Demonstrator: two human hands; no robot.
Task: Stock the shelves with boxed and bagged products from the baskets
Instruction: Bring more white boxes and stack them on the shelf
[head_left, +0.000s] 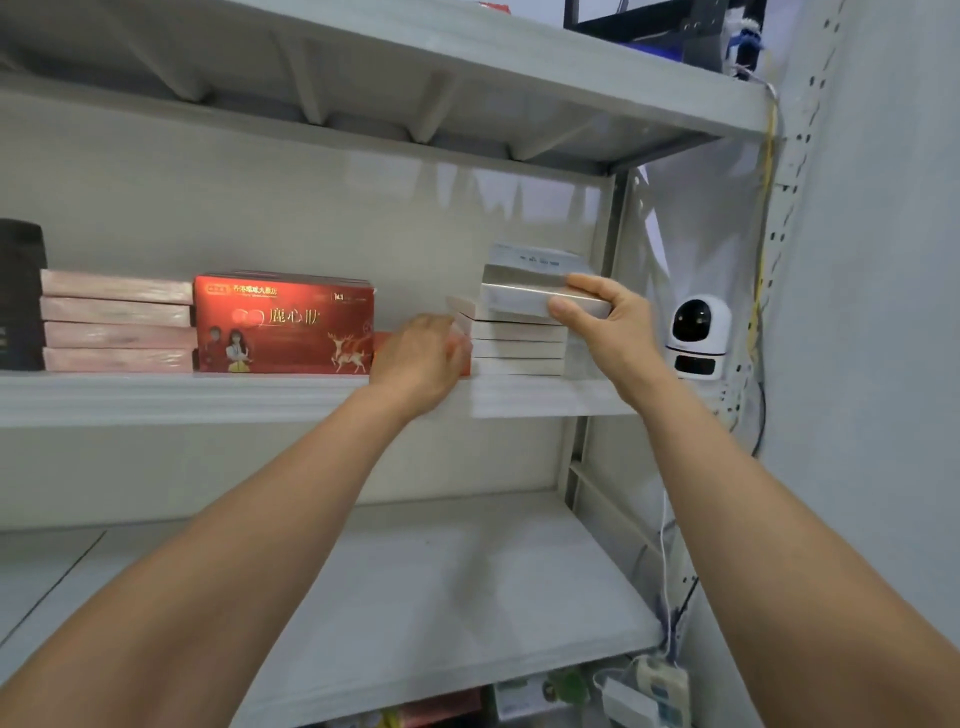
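Nearest, the lower shelf (467, 571) lies beneath both forearms. Above it, the right hand (608, 322) grips a white box (524, 299) atop the white stack (519, 348) on the middle shelf (156, 395). The left hand (421, 358), blurred, is at the stack's left edge, its grip unclear. A red box (283, 325) and pink boxes (117, 325) stand to the left, and a camera (698, 335) sits to the right.

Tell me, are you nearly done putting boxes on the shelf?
Partly. Done: pink boxes, a red box and a white stack sit on the middle shelf. In hand: the right hand grips a white box on top of that stack, and the left hand touches its side. Left: the baskets are out of view, so I cannot tell.
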